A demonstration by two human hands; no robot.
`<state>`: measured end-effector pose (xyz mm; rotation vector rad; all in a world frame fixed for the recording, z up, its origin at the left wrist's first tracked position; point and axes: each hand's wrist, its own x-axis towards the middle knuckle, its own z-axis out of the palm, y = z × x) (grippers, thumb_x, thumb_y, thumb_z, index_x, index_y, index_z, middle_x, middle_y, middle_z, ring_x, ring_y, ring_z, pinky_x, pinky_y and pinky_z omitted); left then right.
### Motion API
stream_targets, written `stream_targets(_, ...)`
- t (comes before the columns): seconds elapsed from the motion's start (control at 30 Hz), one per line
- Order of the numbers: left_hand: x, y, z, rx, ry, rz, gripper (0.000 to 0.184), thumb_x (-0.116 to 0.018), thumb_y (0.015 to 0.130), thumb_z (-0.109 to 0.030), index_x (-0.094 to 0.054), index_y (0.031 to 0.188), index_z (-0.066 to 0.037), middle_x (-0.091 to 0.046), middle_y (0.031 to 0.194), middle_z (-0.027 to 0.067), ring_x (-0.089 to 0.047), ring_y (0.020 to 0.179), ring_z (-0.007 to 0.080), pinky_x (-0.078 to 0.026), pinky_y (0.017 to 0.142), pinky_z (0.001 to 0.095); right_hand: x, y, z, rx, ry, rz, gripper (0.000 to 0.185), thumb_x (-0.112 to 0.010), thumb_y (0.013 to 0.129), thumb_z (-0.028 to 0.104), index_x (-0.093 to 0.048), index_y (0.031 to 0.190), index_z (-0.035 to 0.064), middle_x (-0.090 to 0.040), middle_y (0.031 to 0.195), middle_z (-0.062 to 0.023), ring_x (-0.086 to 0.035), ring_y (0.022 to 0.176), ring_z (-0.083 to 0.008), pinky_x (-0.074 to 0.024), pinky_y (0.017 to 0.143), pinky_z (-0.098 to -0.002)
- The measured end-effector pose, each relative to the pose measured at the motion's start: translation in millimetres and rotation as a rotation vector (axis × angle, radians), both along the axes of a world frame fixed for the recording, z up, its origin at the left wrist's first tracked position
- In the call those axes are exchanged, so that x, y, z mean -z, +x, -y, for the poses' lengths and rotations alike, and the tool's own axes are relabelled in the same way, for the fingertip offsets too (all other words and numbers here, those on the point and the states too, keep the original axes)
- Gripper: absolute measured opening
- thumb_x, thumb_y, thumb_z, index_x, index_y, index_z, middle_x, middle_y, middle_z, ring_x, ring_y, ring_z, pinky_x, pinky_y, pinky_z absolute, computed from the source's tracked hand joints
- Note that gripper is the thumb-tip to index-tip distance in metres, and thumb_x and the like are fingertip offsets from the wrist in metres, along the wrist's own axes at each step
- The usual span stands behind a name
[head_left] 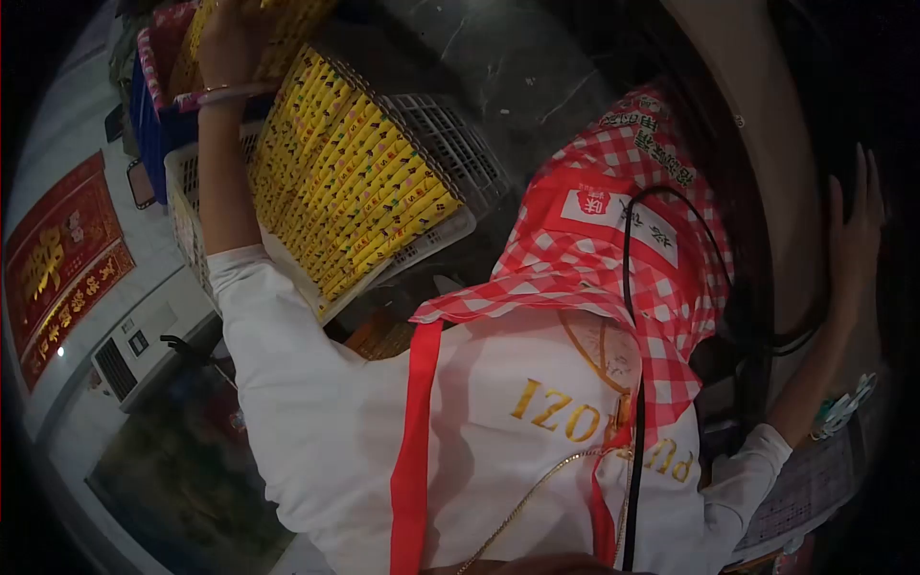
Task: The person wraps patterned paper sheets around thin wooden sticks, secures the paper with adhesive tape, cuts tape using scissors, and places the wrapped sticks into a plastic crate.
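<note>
At the upper left, my left hand [228, 53] is dim and partly cut off by the top edge. Its fingers are closed on a bundle of yellow packets [292, 29], above a blue bin. Just below and right of it, rows of yellow patterned packets [355, 172] fill a white plastic basket [460, 230]. On the far right, my right hand [858, 216] has its fingers stretched out and holds nothing. It lies by a dark, curved edge, away from the packets.
A blue bin [153, 134] with a red-and-white rim stands beside the white basket. My red checked apron [623, 230] spreads over my lap, and a black cord [627, 287] runs down it. A red poster [62, 264] is at the left. A printed sheet [800, 498] shows at the lower right.
</note>
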<state>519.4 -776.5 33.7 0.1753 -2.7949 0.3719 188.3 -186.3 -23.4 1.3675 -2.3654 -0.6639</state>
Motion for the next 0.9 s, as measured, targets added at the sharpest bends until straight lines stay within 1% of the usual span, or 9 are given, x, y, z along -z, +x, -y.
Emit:
stream_targets(0.17, -10, -80, -36, 0.186, 0.050, 0.084, 0.036, -0.064, 0.078, -0.027, -0.055, 0.108, -0.010, -0.062, 0.090, 0.0127, -0.063, 0.080, 0.0276, -0.051, 0.064, 0.0392, 22, 2, -38, -0.006, -0.175, 0.073, 0.048, -0.048, 0.092, 0.033, -0.035, 0.136, 0.0181, -0.038, 0.137, -0.0076, -0.046, 0.117, -0.0268, -0.0436, 0.092, -0.0382)
stream_targets(0.3, -5, -184, -203, 0.387, 0.093, 0.065, 0.032, -0.062, 0.078, -0.028, -0.057, 0.105, -0.011, -0.063, 0.090, 0.0124, -0.063, 0.078, 0.0282, -0.050, 0.063, 0.0399, 5, 32, -38, 0.032, -0.317, 0.187, 0.050, -0.054, 0.089, 0.026, -0.037, 0.135, 0.0198, -0.038, 0.137, -0.0061, -0.043, 0.120, -0.0273, -0.0424, 0.093, -0.0380)
stream_targets(0.37, -12, -258, -316, 0.530, 0.101, -0.010, 0.030, -0.060, 0.078, -0.029, -0.058, 0.103, -0.012, -0.063, 0.090, 0.0123, -0.063, 0.077, 0.0285, -0.050, 0.063, 0.0402, -15, 47, -34, 0.059, -0.774, 0.356, 0.049, -0.055, 0.089, 0.024, -0.039, 0.134, 0.0160, -0.038, 0.137, -0.0081, -0.042, 0.120, -0.0287, -0.0419, 0.093, -0.0384)
stream_targets(0.5, -38, -334, -483, 0.745, 0.178, -0.075, 0.024, -0.053, 0.079, -0.025, -0.061, 0.099, -0.013, -0.062, 0.091, 0.0103, -0.063, 0.081, 0.0247, -0.049, 0.063, 0.0410, -84, 73, -47, -0.032, -1.063, 0.051, 0.029, -0.058, 0.086, 0.016, -0.056, 0.114, 0.0073, -0.051, 0.119, -0.0089, -0.052, 0.105, -0.0275, -0.0409, 0.090, -0.0397)
stream_targets(0.57, -55, -330, -543, 0.890, 0.068, 0.253, 0.030, -0.053, 0.078, -0.024, -0.058, 0.103, -0.009, -0.059, 0.099, 0.0091, -0.058, 0.093, 0.0260, -0.047, 0.073, 0.0408, -119, 68, -44, 0.055, -0.995, 0.147, 0.026, -0.061, 0.082, 0.010, -0.056, 0.107, 0.0051, -0.055, 0.104, -0.0112, -0.054, 0.100, -0.0278, -0.0430, 0.085, -0.0380)
stream_targets(0.63, -36, -337, -561, 0.984, 0.060, 0.174, 0.032, -0.053, 0.077, -0.024, -0.057, 0.104, -0.008, -0.058, 0.101, 0.0100, -0.056, 0.096, 0.0262, -0.046, 0.075, 0.0400, -128, 38, -52, 0.030, -1.044, 0.066, 0.025, -0.062, 0.080, 0.010, -0.057, 0.104, 0.0046, -0.056, 0.097, -0.0124, -0.056, 0.094, -0.0282, -0.0441, 0.081, -0.0363)
stream_targets(0.7, -9, -338, -617, 1.095, 0.093, 0.077, 0.035, -0.054, 0.076, -0.025, -0.054, 0.107, -0.007, -0.054, 0.106, 0.0119, -0.052, 0.101, 0.0266, -0.043, 0.078, 0.0386, -133, 15, -71, 0.270, -1.050, 0.686, 0.027, -0.063, 0.080, 0.011, -0.057, 0.105, 0.0039, -0.055, 0.096, -0.0136, -0.055, 0.093, -0.0299, -0.0440, 0.080, -0.0352)
stream_targets(0.77, 15, -337, -671, 1.206, 0.133, -0.029, 0.039, -0.054, 0.076, -0.026, -0.052, 0.109, -0.006, -0.051, 0.110, 0.0138, -0.048, 0.106, 0.0269, -0.041, 0.082, 0.0371, -116, -15, -91, 0.336, -0.760, 0.543, 0.029, -0.062, 0.081, 0.021, -0.056, 0.103, 0.0035, -0.054, 0.099, -0.0153, -0.052, 0.097, -0.0348, -0.0427, 0.080, -0.0396)
stream_targets(0.9, 33, -343, -707, 1.362, 0.196, -0.160, 0.045, -0.054, 0.074, -0.027, -0.048, 0.113, -0.004, -0.046, 0.117, 0.0167, -0.041, 0.114, 0.0274, -0.037, 0.087, 0.0349, -80, -51, -120, 0.382, -0.544, 0.798, 0.037, -0.064, 0.078, 0.024, -0.051, 0.103, 0.0008, -0.050, 0.104, -0.0168, -0.050, 0.099, -0.0352, -0.0431, 0.080, -0.0418)
